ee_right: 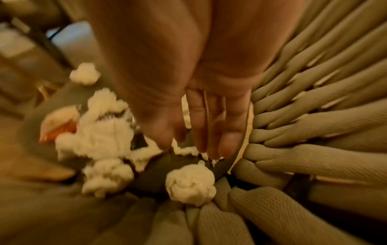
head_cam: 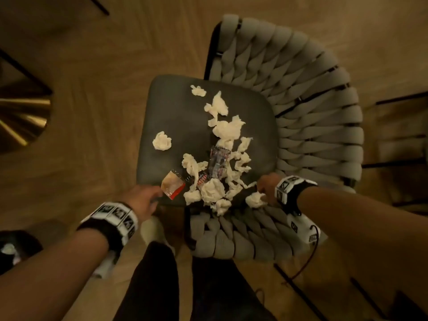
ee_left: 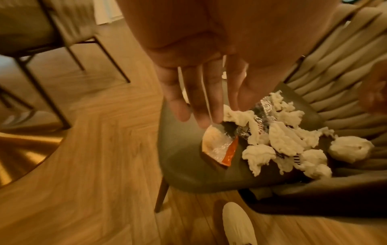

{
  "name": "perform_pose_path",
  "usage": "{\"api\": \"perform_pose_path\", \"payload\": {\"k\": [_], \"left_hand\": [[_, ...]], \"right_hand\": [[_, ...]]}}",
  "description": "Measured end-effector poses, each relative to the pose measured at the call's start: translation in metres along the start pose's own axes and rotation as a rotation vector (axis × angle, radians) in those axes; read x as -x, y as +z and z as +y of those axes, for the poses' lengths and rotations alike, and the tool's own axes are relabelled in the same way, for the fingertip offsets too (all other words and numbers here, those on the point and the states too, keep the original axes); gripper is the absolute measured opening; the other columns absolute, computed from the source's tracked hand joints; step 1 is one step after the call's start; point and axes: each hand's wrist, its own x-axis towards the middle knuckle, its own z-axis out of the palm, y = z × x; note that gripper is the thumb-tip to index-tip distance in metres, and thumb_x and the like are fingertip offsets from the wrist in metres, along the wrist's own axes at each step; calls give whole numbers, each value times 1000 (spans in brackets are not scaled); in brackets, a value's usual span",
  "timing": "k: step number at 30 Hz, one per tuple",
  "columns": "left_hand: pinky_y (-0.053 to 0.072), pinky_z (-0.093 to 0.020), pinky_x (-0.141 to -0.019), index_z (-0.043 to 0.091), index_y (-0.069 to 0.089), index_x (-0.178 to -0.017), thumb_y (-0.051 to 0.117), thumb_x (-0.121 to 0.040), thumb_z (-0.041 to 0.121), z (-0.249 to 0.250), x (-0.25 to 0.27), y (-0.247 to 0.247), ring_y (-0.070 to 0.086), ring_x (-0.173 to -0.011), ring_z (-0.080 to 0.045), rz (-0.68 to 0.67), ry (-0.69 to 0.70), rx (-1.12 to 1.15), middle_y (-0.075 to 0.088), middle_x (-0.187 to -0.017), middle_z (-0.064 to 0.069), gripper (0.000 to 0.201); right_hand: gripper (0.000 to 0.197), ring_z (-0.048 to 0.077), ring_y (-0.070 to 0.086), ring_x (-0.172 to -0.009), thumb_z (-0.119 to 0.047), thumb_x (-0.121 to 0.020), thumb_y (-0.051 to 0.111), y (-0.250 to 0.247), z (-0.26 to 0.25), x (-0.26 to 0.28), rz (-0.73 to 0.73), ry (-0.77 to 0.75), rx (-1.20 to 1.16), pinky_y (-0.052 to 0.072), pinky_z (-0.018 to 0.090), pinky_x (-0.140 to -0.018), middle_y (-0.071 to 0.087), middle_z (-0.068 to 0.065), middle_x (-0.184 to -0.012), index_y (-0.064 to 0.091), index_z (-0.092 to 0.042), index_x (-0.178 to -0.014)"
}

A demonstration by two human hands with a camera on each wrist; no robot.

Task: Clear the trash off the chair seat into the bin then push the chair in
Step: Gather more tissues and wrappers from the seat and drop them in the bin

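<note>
From above, the chair seat (head_cam: 176, 126) is a dark grey cushion ringed by a thick woven grey backrest (head_cam: 308, 117), and it is littered with crumpled white tissue wads (head_cam: 228, 128), most of them heaped toward the near right part, with one lone wad (head_cam: 162, 141) lying apart on the left. Among them lie a shiny dark foil wrapper (head_cam: 217, 164) and a clear packet with an orange-red edge (head_cam: 172, 186) at the near rim; the print on the wrappers is too small to read. The left hand (head_cam: 141, 202) hovers just beside that packet with its grip loosely spread and holding nothing, while the right hand (head_cam: 268, 186) sits at the near right corner, close against a tissue ball (head_cam: 254, 200). From the left wrist, the left hand's fingers (ee_left: 201, 99) hang straight and slightly apart, their tips just above the packet's upper corner (ee_left: 217, 145), whether touching I cannot tell; the tissue heap (ee_left: 284, 139) lies beside it on the seat. From the right wrist, blurred, the right hand's fingers (ee_right: 222, 129) point down, held close together and fairly straight, reaching the thin tissue scraps (ee_right: 186, 150) by the woven back; the round tissue ball (ee_right: 190, 184) lies free just below them, ungrasped.
</note>
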Motion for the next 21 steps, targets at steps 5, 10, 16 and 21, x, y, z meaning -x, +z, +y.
{"api": "perform_pose_path", "payload": {"k": [5, 10, 16, 21], "left_hand": [[35, -48, -106, 37, 26, -136, 64, -81, 26, 33, -73, 15, 28, -134, -31, -66, 274, -469, 24, -151, -4, 67], [3, -66, -112, 47, 0, -139, 68, -76, 45, 43, -116, 45, -11, -143, -38, -147, 552, -686, -20, -157, -9, 93], [-6, -78, -102, 51, 7, -139, 66, -77, 49, 56, -134, 81, -21, -141, -41, -212, 600, -714, -28, -155, -5, 85], [11, -74, -105, 30, 37, -132, 56, -89, 21, 68, -149, 74, 4, -142, -40, -186, 562, -726, -3, -158, -11, 48]], "right_hand": [[97, 45, 34, -133, -45, -75, 71, 6, -5, -53, -108, -15, 146, 38, 49, -106, 13, 18, -154, 10, -25, -148], [72, 45, 35, -131, -32, -91, 53, 17, -22, -91, -109, -53, 266, 36, 47, -105, 18, 22, -151, 12, -20, -148], [54, 39, 49, -121, -20, -91, 53, 27, -14, -104, -121, -188, 271, 44, 44, -101, 40, 22, -141, 34, -6, -140], [49, 32, 50, -124, -25, -88, 60, 16, -13, -97, -179, -259, 225, 44, 36, -103, 47, 15, -139, 47, -13, -133]]}}
